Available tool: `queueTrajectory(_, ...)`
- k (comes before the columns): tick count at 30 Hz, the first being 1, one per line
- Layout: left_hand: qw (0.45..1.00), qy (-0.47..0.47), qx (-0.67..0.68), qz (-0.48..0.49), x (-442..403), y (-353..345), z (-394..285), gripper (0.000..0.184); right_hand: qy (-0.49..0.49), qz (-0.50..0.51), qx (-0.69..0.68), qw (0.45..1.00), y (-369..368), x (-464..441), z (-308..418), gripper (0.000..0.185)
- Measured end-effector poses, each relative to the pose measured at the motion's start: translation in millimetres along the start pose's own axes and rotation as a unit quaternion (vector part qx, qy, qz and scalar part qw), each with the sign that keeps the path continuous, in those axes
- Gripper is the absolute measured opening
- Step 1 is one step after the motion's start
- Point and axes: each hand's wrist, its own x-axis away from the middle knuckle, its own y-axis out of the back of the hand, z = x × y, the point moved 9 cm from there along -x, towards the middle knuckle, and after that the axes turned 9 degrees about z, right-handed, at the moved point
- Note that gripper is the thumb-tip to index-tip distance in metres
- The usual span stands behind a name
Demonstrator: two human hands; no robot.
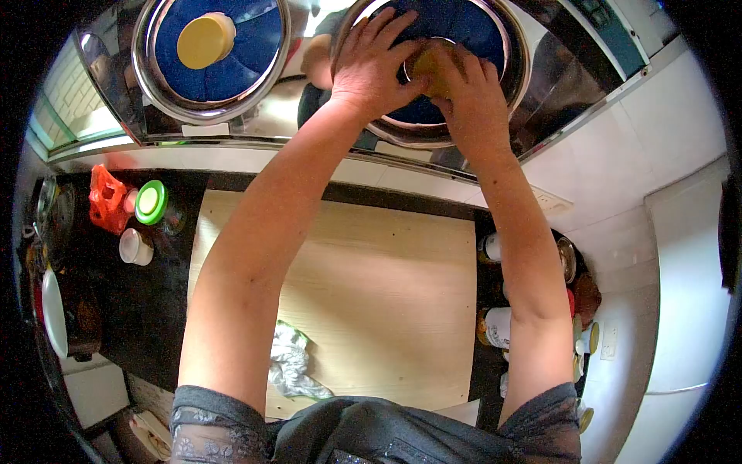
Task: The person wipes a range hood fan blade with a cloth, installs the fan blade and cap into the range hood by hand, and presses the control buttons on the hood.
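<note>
reaching up and forward with both arms, slight bend at each elbow, short dark sleeves [220, 421] ending on the upper arms. left hand [376, 68]: back of hand to camera, fingers fanned and pointing away over the blue disc [471, 27] with its shiny metal ring [519, 73]; not gripping. can't tell how hard it presses. left thumb angles in toward the centre. right hand [468, 97]: wrist tipped inward, fingers curled, closed on the yellowish piece [431, 66] at the disc's middle. blurry there; can't tell if left thumb touches the piece too. hands near each other, piece between them. left forearm slants inward over the pale board [386, 278]; right forearm runs past its right edge, above the jars [498, 326]. second blue disc [259, 42] sits left of the hands, yellow cup [205, 41] at its centre. white cloth [291, 362] lies on the board beside the left arm.
</note>
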Motion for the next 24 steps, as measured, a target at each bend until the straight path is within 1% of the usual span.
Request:
queueTrajectory(1,1.0,-0.003,-0.007,0.003,-0.5,-1.3,0.4,0.054,-0.001,0.0,0.0,1.0,-1.0,0.4,0.8,0.079)
queueTrajectory(3,1.0,-0.005,-0.015,0.006,0.5,-2.4,0.5,0.054,-0.103,0.02,-0.088,0.991,-8.0,1.1,-15.0,0.072)
queueTrajectory(4,1.0,-0.003,-0.012,-0.004,2.0,-0.6,-0.1,0.054,-0.103,0.021,-0.088,0.991,-8.3,0.0,-12.9,0.072)
queueTrajectory(6,1.0,-0.002,-0.009,-0.015,2.0,0.8,-0.7,0.054,-0.181,0.048,-0.129,0.974,-13.8,0.9,-24.4,0.07)
queueTrajectory(7,1.0,0.0,-0.003,-0.015,1.2,0.3,-0.2,0.054,-0.181,0.048,-0.129,0.974,-10.9,-0.2,-25.1,0.07)
queueTrajectory(9,1.0,0.001,0.002,-0.017,0.2,0.3,0.6,0.054,-0.222,0.127,-0.153,0.955,-19.9,1.3,-32.7,0.072)
queueTrajectory(10,1.0,0.003,0.007,-0.011,-0.5,-0.4,1.9,0.055,-0.22,0.126,-0.154,0.955,-17.9,1.5,-34.9,0.072)
queueTrajectory(12,1.0,0.006,0.013,-0.004,0.0,-1.2,2.9,0.055,-0.204,0.142,-0.091,0.964,-15.3,5.6,-39.4,0.081)
queueTrajectory(13,1.0,-0.001,0.017,-0.008,-0.1,-0.2,2.0,0.055,-0.204,0.142,-0.091,0.964,-18.9,7.5,-43.0,0.081)
queueTrajectory(14,1.0,-0.008,0.021,-0.011,-0.3,0.5,0.4,0.056,-0.115,0.053,-0.053,0.99,-8.5,3.5,-32.4,0.083)
queueTrajectory(15,1.0,-0.01,0.023,-0.01,-0.5,-1.2,1.4,0.056,-0.025,-0.037,-0.014,0.999,3.0,5.6,-18.0,0.085)
queueTrajectory(16,1.0,-0.017,-0.002,-0.002,-1.1,-3.6,1.8,0.059,-0.027,-0.036,-0.013,0.999,-3.1,8.4,-19.0,0.085)
queueTrajectory(17,0.999,-0.024,-0.027,0.006,-1.7,-6.4,1.5,0.062,-0.044,-0.016,-0.027,0.999,-13.4,9.8,-21.3,0.086)
queueTrajectory(18,0.999,-0.024,-0.027,0.006,-2.4,-6.4,0.8,0.062,-0.059,0.004,-0.042,0.997,-16.7,7.7,-20.7,0.087)
queueTrajectory(19,0.999,-0.028,-0.021,0.0,-2.2,-5.1,0.2,0.063,-0.059,0.003,-0.042,0.997,-15.7,6.3,-17.3,0.087)
queueTrajectory(21,0.999,-0.031,-0.015,-0.006,-0.7,-2.4,-2.4,0.063,-0.157,0.04,-0.101,0.982,-20.9,10.7,-28.1,0.085)
queueTrajectory(22,1.0,-0.015,-0.007,-0.004,0.7,-1.4,-1.8,0.059,-0.157,0.04,-0.101,0.982,-20.0,12.5,-27.0,0.085)
queueTrajectory(24,1.0,0.002,0.0,-0.004,0.0,0.8,0.2,0.056,-0.228,0.14,-0.203,0.942,-42.0,21.3,-34.6,0.083)
